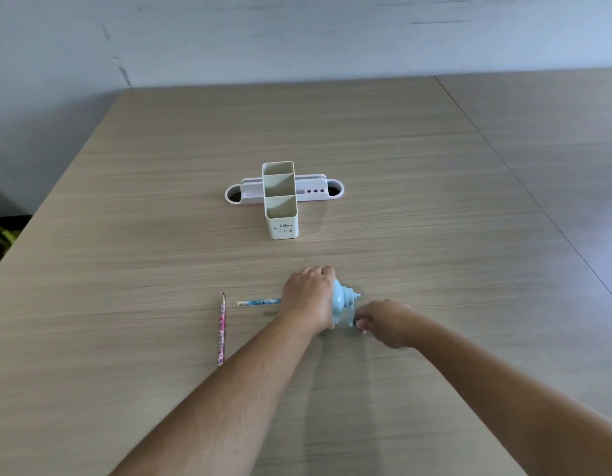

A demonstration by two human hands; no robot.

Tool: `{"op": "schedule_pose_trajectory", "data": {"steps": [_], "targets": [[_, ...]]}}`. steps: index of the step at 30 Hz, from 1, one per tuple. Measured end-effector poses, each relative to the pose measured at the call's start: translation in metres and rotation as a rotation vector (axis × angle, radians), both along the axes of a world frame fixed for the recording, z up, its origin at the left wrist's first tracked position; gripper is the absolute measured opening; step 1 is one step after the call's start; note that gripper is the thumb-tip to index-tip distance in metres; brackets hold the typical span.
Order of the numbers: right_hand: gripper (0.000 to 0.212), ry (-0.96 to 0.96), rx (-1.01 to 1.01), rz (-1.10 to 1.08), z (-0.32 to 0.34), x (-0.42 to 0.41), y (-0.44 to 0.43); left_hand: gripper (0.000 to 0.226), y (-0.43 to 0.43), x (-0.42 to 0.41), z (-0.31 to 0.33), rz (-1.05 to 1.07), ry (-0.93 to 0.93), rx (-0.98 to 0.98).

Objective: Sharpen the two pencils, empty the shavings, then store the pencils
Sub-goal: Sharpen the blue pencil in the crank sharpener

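Observation:
A light blue crank sharpener (342, 298) stands on the table near the middle. My left hand (309, 295) is clamped over its body and hides most of it. A blue patterned pencil (258, 302) sticks out to the left from under that hand, lying level. My right hand (383, 321) pinches the sharpener's crank handle at its right side. A pink patterned pencil (222, 329) lies loose on the table to the left, its sharp tip pointing away from me. A white pencil holder (282, 214) with three compartments stands farther back.
The holder sits on a flat white base (335, 192) with rounded ends and small holes. The wooden table (126, 235) has a seam on the right, and its left edge drops off toward a dark floor. A pale wall runs behind.

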State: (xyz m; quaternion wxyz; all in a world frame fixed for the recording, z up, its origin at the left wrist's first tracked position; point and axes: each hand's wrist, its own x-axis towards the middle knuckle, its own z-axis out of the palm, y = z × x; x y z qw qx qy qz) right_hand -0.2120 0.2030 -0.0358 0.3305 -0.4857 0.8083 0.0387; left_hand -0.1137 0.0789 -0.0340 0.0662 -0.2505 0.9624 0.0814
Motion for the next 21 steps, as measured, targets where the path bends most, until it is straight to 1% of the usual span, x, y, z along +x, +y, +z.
{"op": "schedule_pose_trajectory", "data": {"steps": [1,2,3,5,6,7,8,10,11,13,15,17,19,20,21], "targets": [[0.025,-0.094,-0.017,0.009,0.014,-0.003,0.004,0.058,0.000,0.000,0.000,-0.002,0.001,-0.003],[0.029,-0.145,-0.056,0.001,0.029,-0.009,0.002,0.057,-0.001,0.001,0.000,-0.008,0.006,-0.013],[0.032,-0.154,-0.120,-0.033,0.040,-0.016,-0.004,0.057,-0.001,0.001,0.000,-0.019,0.010,-0.025],[0.026,-0.099,-0.255,-0.142,0.042,-0.032,-0.026,0.059,-0.001,0.002,0.001,-0.034,0.010,-0.037],[0.021,-0.040,-0.278,-0.186,0.033,-0.036,-0.037,0.061,-0.001,0.002,0.001,-0.032,0.007,-0.032],[0.019,0.030,-0.264,-0.215,0.022,-0.035,-0.045,0.061,-0.001,0.002,0.001,-0.025,0.004,-0.027],[0.019,0.090,-0.208,-0.208,0.008,-0.032,-0.047,0.060,-0.001,0.002,0.001,-0.015,0.001,-0.024],[0.023,0.166,-0.070,-0.102,-0.014,-0.018,-0.038,0.058,-0.001,0.000,0.001,0.001,0.001,-0.016],[0.025,0.179,-0.033,-0.054,-0.019,-0.011,-0.029,0.059,0.000,0.000,0.001,0.003,0.000,-0.017],[0.025,0.149,-0.043,-0.013,-0.024,-0.005,-0.011,0.063,0.000,0.000,0.000,0.001,-0.008,-0.022],[0.026,0.043,-0.090,-0.070,-0.020,-0.008,-0.001,0.072,0.000,0.003,0.002,-0.011,-0.008,-0.023],[0.028,-0.053,-0.130,-0.211,-0.009,-0.017,0.003,0.095,-0.001,0.006,0.006,-0.034,-0.013,-0.009],[0.030,-0.067,-0.156,-0.280,0.006,-0.024,0.000,0.118,-0.004,0.012,0.014,-0.052,-0.014,-0.006],[0.030,-0.057,-0.165,-0.277,0.014,-0.027,-0.004,0.122,-0.008,0.015,0.020,-0.055,-0.012,-0.015],[0.029,-0.045,-0.187,-0.267,0.023,-0.028,-0.010,0.122,-0.012,0.019,0.025,-0.051,-0.013,-0.020]]}}
